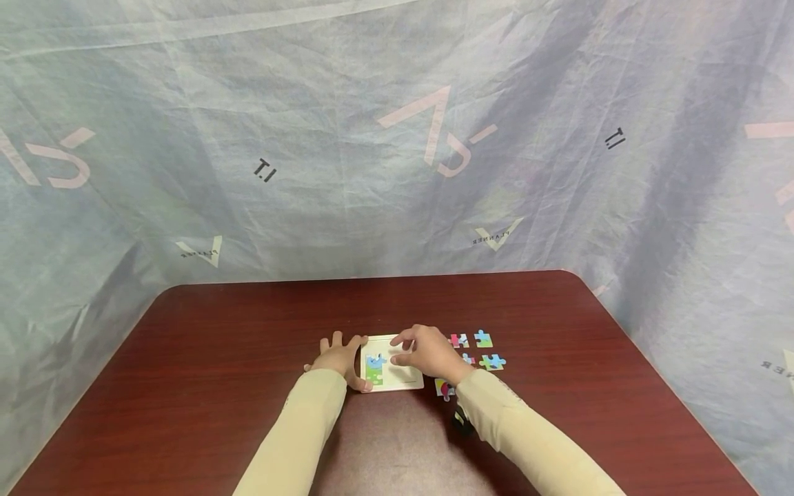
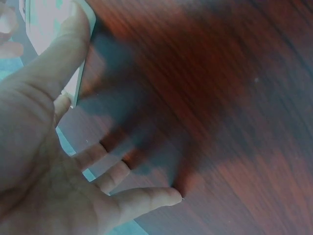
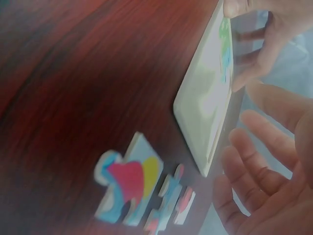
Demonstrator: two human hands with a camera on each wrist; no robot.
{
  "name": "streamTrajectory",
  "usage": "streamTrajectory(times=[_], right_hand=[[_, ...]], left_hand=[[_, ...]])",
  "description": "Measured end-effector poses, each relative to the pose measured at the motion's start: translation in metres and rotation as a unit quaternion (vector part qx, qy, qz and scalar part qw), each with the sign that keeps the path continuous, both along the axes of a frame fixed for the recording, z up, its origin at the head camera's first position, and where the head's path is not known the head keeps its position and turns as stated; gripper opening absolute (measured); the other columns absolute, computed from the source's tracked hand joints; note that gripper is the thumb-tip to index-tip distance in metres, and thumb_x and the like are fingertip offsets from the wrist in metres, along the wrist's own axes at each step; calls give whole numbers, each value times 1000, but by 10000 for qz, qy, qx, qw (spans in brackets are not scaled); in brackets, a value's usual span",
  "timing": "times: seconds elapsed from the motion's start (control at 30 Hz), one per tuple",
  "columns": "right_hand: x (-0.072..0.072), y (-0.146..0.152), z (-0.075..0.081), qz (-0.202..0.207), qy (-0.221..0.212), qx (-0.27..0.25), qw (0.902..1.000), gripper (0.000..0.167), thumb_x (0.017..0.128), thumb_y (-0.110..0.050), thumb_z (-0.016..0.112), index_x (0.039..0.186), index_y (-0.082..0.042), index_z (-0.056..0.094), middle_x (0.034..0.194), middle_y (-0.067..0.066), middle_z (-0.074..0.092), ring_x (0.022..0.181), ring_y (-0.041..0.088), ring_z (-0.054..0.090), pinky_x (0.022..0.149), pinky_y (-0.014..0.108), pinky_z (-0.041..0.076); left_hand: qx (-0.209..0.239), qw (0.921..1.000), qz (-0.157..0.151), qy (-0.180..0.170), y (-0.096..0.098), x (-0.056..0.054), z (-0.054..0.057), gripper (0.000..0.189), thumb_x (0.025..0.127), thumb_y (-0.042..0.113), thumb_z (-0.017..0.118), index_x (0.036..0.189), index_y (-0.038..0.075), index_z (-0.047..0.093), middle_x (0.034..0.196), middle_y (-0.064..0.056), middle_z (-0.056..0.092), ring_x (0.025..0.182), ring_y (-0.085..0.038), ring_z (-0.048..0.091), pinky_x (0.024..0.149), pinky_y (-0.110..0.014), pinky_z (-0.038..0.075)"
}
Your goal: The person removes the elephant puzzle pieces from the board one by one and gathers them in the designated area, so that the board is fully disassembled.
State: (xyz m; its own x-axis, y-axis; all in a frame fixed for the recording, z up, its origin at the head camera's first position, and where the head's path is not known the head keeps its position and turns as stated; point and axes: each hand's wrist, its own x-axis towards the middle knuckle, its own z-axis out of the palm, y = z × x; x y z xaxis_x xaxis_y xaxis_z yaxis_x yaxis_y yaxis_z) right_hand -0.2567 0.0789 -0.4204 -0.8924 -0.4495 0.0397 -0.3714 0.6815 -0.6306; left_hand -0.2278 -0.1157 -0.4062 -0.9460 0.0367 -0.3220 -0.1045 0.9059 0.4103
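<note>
A shallow white puzzle board [image 1: 404,381] lies on the table between my hands. Joined blue and green puzzle pieces [image 1: 375,373] fill part of its left side. My left hand [image 1: 335,359] is spread at the board's left edge, its thumb resting on the near corner and a fingertip at the far corner. The other fingers reach out over the tabletop. Above the right part of the board is my right hand [image 1: 431,353], palm down. In the right wrist view its fingers [image 3: 254,169] are loosely bent, with nothing seen between them and the thumb.
Right of the board lie several loose pieces, among them a green and blue one [image 1: 493,362], a smaller one [image 1: 483,338] behind it, and a red and yellow one [image 3: 132,178]. A small dark object [image 1: 461,421] shows under the right wrist. A grey cloth [image 1: 335,172] hangs behind the table.
</note>
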Motion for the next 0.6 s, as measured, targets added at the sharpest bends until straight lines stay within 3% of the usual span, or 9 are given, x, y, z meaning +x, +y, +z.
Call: streamTrajectory(times=[0.6], right_hand=[[-5,-29,-4,85,326,1150,9928,31,81,-22,87,110,-12,80,97,7,69,91,22,68,71,35,55]], left_hand=[[-74,9999,-20,-98,0,-3,-2,95,74,26,94,154,20,42,156,-23,27,144,-46,23,99,-83,30]])
